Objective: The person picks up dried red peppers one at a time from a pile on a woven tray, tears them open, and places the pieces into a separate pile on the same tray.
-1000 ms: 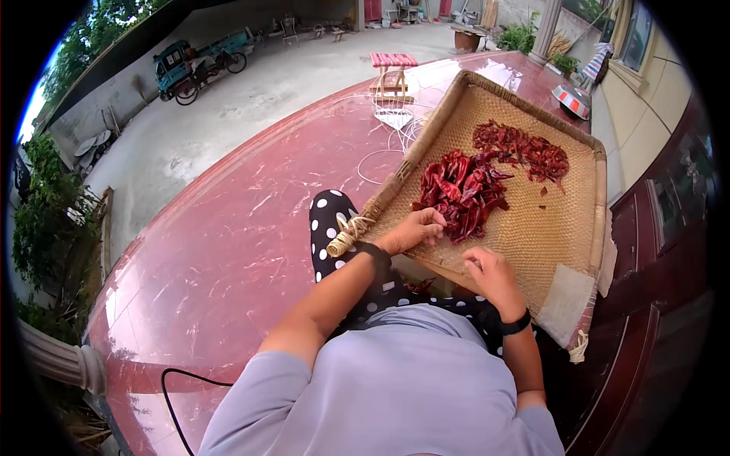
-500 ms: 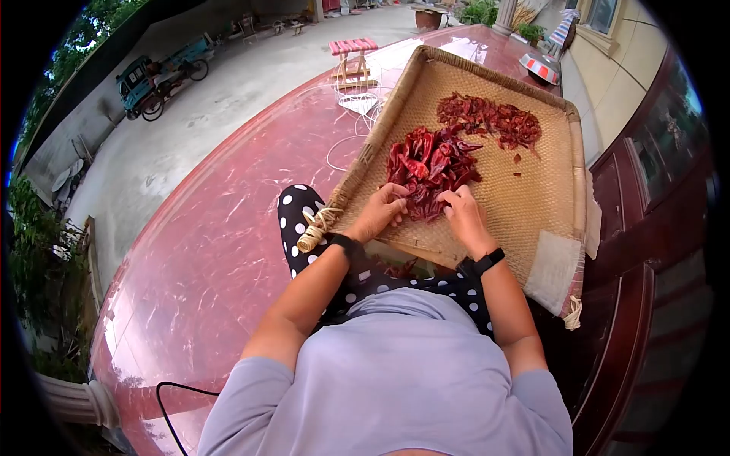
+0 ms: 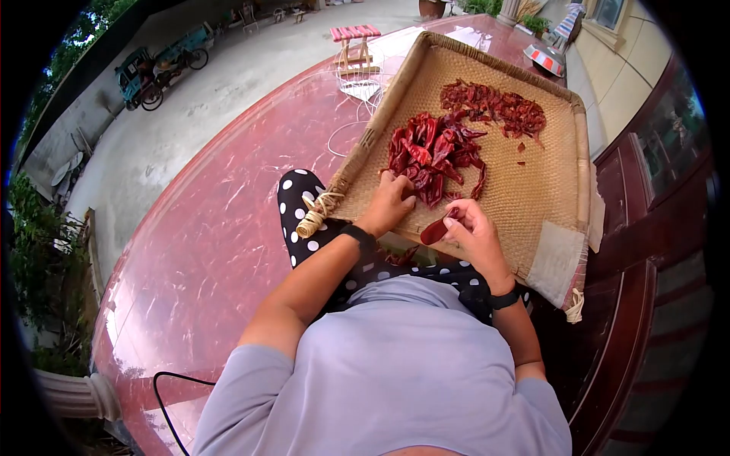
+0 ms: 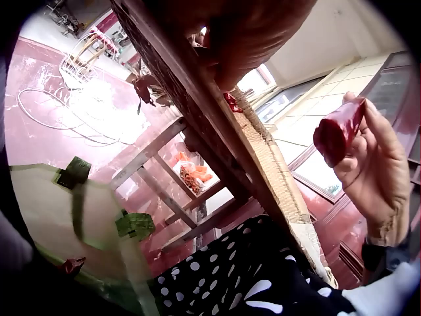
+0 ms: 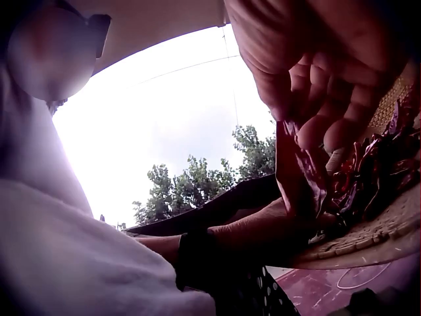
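A heap of whole dried red chili peppers (image 3: pixel 435 152) lies on a woven tray (image 3: pixel 559 178) in front of me. My right hand (image 3: pixel 477 232) pinches one flat, dark red chili pepper (image 3: pixel 436 231) between thumb and fingers, over the tray's near edge. This same pepper (image 4: pixel 338 133) shows its wide end in the left wrist view, and the right wrist view has it hanging from the fingertips. At the heap's near left side is my left hand (image 3: pixel 386 204), back upward, its fingertips at the peppers. Whether it grips one I cannot tell.
Farther back on the tray lies a second pile of smaller chili pieces (image 3: pixel 494 106). A wooden frame (image 4: pixel 158 178) and a translucent bag with green handles (image 4: pixel 62 217) are below the tray. Beyond the tray's left side stand a striped stool (image 3: pixel 355 45) and loops of white cord.
Both hands first moved in to the heap's near side. Since then the right hand has drawn back toward the body with a chili pepper, while the left stays by the heap.
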The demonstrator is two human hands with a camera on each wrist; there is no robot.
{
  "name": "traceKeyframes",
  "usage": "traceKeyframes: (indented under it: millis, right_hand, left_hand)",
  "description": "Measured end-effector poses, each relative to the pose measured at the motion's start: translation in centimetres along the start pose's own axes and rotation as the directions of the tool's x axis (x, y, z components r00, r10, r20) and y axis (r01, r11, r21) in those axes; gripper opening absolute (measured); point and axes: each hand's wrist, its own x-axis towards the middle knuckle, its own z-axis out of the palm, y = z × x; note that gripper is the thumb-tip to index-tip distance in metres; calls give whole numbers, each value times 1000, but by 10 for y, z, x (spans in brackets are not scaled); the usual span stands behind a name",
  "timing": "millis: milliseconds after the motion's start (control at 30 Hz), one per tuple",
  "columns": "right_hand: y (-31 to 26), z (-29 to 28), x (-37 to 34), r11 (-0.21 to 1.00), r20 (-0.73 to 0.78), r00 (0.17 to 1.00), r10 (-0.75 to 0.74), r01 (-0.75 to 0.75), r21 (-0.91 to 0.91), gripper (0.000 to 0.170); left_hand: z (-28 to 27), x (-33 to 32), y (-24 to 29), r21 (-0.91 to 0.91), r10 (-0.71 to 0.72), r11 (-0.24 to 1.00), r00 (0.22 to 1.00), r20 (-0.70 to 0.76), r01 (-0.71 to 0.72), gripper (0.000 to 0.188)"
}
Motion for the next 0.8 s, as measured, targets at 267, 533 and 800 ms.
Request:
traceKeyframes:
  millis: [267, 533, 800]
  right_hand:
    - [12, 8, -5, 940, 285, 955, 79, 24, -341, 33]
    - [32, -2, 21, 976, 5, 1000, 17, -15, -219, 43]
    - [27, 22, 46, 993, -99, 995, -2, -9, -118, 48]
  left_hand:
    - [5, -1, 13, 158, 69, 986, 996, -58, -59, 37]
    - [2, -2, 4, -194, -29, 981, 985, -171, -5, 37]
    - [-19, 4, -10, -719, -49, 660, 967, 252, 221, 26]
